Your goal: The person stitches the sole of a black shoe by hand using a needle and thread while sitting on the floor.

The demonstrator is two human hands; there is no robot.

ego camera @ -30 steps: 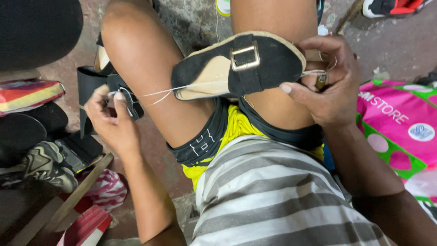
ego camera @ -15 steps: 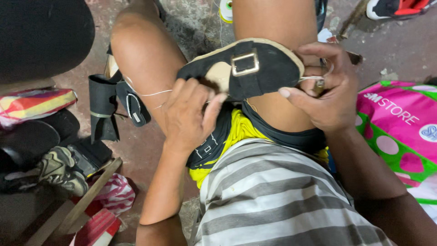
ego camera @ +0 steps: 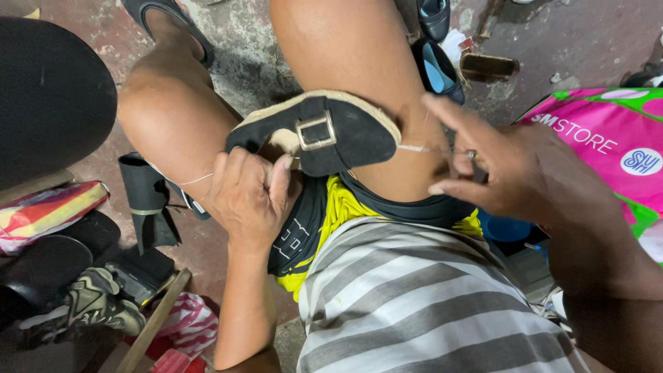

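Nearest to me is my grey-and-white striped shirt [ego camera: 414, 304], with the yellow-trimmed black shorts [ego camera: 324, 214] just beyond it. The black buckled shoe [ego camera: 324, 131] lies sole-edge up across my thighs, and I place everything by it. My left hand [ego camera: 248, 200] sits just below its heel end, fingers curled and pressed against the underside, gripping the shoe there. My right hand [ego camera: 511, 173] is off the toe end, apart from the shoe, thumb and fingers pinched together on a white thread [ego camera: 421, 148] that runs taut from the toe edge to them. A second stretch of thread [ego camera: 197, 181] trails across my left thigh, below the heel end. Left of the shoe, down on the concrete floor [ego camera: 228, 55], stand a black boot piece [ego camera: 145, 200] and a worn sneaker [ego camera: 90, 304]. Right of the shoe lies a pink and green shopping bag [ego camera: 608, 152]. Beyond the shoe, a blue-lined flat shoe [ego camera: 435, 72] rests on the floor.
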